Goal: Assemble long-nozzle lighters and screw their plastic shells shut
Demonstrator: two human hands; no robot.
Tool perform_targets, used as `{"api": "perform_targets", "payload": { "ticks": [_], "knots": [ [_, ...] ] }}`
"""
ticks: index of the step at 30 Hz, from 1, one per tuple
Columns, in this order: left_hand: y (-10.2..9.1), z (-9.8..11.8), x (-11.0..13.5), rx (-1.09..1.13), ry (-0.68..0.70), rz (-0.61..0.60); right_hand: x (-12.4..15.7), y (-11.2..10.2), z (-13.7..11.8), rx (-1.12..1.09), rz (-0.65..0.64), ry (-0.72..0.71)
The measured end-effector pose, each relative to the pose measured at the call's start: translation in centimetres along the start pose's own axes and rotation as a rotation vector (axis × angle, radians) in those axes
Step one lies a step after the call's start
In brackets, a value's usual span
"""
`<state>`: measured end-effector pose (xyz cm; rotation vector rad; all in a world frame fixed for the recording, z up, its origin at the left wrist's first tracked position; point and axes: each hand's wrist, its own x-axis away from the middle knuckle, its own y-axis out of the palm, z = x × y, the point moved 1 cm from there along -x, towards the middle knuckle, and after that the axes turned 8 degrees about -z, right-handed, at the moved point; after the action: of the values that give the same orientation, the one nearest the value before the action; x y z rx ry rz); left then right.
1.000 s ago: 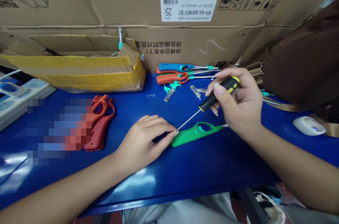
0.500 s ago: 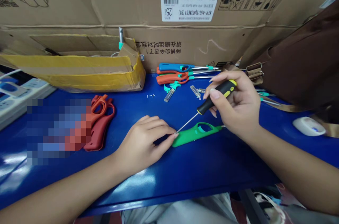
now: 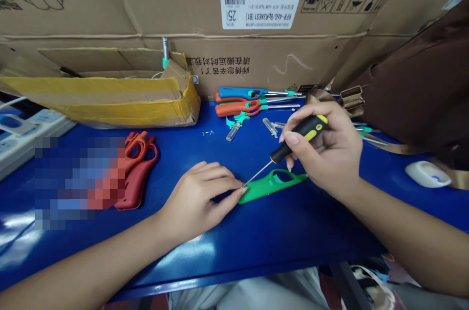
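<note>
A green lighter body [image 3: 271,185] lies flat on the blue table [image 3: 256,237]. My left hand [image 3: 200,197] pinches its near end, fingers curled against it. My right hand [image 3: 328,149] grips a black and yellow screwdriver [image 3: 296,139], whose thin shaft slants down to the left. The tip meets the green lighter body right at my left fingertips.
Red lighter shells [image 3: 137,168] lie at the left. Blue and orange long lighters [image 3: 249,100] and small clear parts [image 3: 234,130] lie at the back. A taped cardboard box [image 3: 110,95] stands back left, big cartons [image 3: 234,17] behind, a brown bag [image 3: 421,85] and a white mouse-like object [image 3: 427,173] on the right.
My right hand and the screwdriver have shifted slightly left and down, the handle tilting a little. My left hand and the green lighter body stay put.
</note>
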<state>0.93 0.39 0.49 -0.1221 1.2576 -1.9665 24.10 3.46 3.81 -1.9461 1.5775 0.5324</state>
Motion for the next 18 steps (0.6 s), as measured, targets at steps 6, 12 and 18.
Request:
{"api": "perform_targets", "payload": {
  "ticks": [6,12,18],
  "knots": [
    [0.03,-0.01,0.05,0.006,-0.017,0.009,0.20,-0.13,-0.37,-0.014,-0.068,-0.035],
    [-0.06,-0.03,-0.24,-0.053,-0.112,-0.114,0.13,-0.34,-0.86,-0.036,-0.091,-0.010],
    [0.44,-0.26,-0.33,-0.054,-0.111,-0.224,-0.67,-0.87,-0.39,-0.114,0.057,0.114]
  ]
}}
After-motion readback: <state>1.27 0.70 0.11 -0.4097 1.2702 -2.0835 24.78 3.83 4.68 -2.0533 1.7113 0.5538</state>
